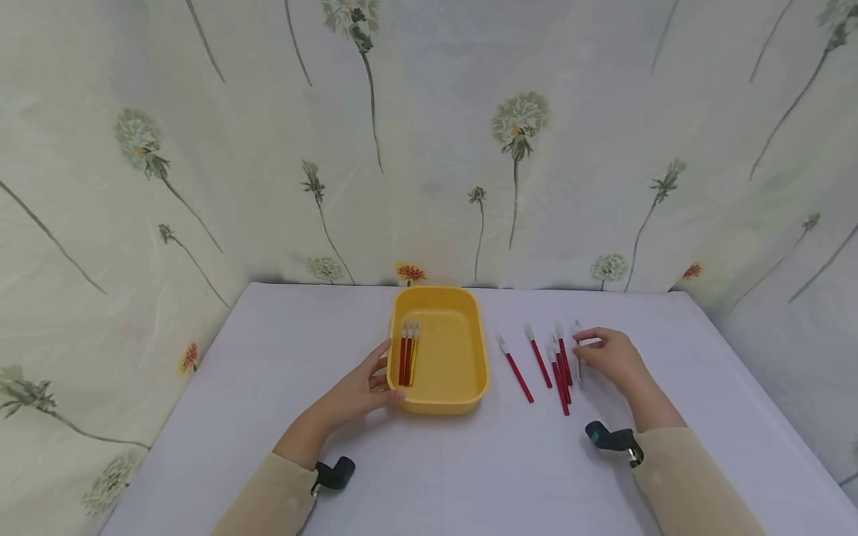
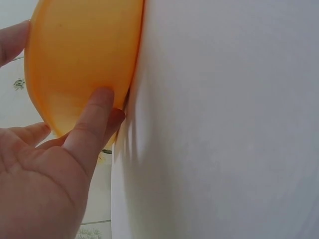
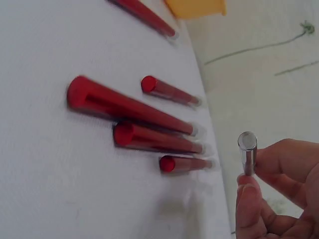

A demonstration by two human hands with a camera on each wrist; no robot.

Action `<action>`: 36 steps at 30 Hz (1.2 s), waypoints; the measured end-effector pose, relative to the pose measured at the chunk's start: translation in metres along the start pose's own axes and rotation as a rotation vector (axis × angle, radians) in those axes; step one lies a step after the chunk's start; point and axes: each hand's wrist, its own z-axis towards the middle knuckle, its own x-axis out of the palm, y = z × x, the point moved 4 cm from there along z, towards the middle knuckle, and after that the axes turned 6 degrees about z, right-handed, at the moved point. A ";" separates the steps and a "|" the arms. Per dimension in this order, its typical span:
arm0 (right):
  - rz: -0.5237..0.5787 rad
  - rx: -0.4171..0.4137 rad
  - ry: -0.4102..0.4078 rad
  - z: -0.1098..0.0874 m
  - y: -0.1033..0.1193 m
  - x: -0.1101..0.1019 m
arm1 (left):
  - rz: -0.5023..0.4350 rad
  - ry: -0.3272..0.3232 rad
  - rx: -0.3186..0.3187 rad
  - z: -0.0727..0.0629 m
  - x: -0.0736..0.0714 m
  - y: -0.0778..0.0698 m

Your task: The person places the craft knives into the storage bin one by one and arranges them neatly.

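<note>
A silver pen (image 3: 248, 149) pinched in the right hand's (image 1: 613, 359) grip, just beside the loose red pens (image 1: 541, 364).
I see that forearm slanting in over the white table (image 1: 469, 476), while the left hand's (image 1: 362, 387) grip clasps the yellow tray (image 1: 450, 350), thumb at its near-left corner, fingers along its side; a dandelion-printed backdrop (image 1: 429, 149) rises behind.

The right wrist view crops the yellow tray (image 3: 197, 7) and one red pen (image 3: 143, 16).
</note>
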 end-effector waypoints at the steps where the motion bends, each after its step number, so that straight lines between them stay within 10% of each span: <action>1: 0.010 0.000 0.002 -0.002 0.004 0.000 | -0.001 -0.002 -0.001 0.000 0.000 0.000; 36: 0.243 -0.039 0.111 -0.037 0.117 0.060 | -0.006 -0.004 0.006 -0.001 -0.001 -0.003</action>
